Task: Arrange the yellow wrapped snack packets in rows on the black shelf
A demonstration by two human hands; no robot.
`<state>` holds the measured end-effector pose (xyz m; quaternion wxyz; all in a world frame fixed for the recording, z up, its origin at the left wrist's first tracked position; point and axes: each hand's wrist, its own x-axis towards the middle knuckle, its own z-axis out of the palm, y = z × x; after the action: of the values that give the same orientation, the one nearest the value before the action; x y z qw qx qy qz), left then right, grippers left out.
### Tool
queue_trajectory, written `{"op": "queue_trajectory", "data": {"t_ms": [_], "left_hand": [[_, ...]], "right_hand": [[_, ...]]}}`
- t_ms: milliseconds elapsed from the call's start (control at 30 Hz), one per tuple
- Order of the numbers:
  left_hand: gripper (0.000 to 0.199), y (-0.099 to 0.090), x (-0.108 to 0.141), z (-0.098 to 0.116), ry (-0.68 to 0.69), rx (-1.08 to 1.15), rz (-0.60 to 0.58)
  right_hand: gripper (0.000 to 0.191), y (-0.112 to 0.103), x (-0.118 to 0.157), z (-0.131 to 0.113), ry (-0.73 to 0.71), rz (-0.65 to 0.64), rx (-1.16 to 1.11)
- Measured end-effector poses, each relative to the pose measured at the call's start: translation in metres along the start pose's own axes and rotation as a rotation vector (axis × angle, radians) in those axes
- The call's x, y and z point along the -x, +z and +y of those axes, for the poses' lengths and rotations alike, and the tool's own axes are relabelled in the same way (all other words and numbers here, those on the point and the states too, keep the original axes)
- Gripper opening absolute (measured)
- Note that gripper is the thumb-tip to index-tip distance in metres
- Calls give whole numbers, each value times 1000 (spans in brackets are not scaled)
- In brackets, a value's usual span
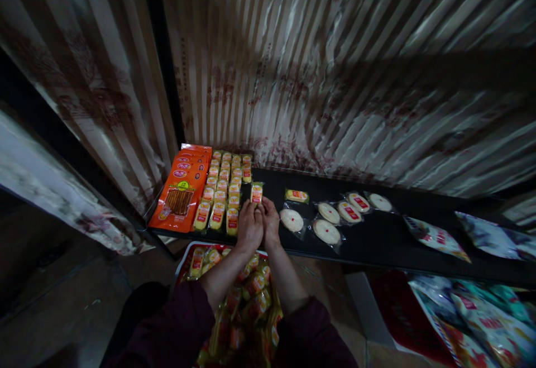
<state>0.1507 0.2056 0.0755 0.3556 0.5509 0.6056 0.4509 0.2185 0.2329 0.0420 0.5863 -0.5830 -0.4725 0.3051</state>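
Both hands meet over the black shelf (pixel 268 175), side by side. My left hand (pixel 250 225) and my right hand (pixel 270 220) close their fingertips on the lower end of one small yellow wrapped cake (pixel 257 192), which points away from me. Left of it, rows of similar yellow cakes (pixel 218 215) lie on the shelf, the rightmost row shorter at the front. Orange snack bags (pixel 178 189) overlap at the shelf's left end. Below my forearms, a red-rimmed box (pixel 181 264) holds many more of the yellow cakes.
Right of my hands lie a single yellow cake (pixel 297 195), several round white wrapped cakes (pixel 292 220) and a white snack bag (pixel 438 238). An open box (pixel 371 301) of bags stands below right. Striped sheeting hangs behind; a dark post (pixel 167 66) rises at left.
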Motion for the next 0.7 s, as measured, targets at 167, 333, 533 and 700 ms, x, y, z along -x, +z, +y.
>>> {"op": "queue_trajectory", "data": {"t_ms": [167,333,533,700], "left_hand": [[37,4,-11,2,-29,13,2],[38,7,-23,7,-46,22,-1],[37,18,-39,10,-69,92,31],[48,49,-54,20,-98,156,74]], "right_hand": [[39,5,-9,0,63,-2,0],[35,9,-21,2,68,17,-38],[33,15,-34,9,81,17,-100],[32,17,-43,16,39,-6,-49]]}}
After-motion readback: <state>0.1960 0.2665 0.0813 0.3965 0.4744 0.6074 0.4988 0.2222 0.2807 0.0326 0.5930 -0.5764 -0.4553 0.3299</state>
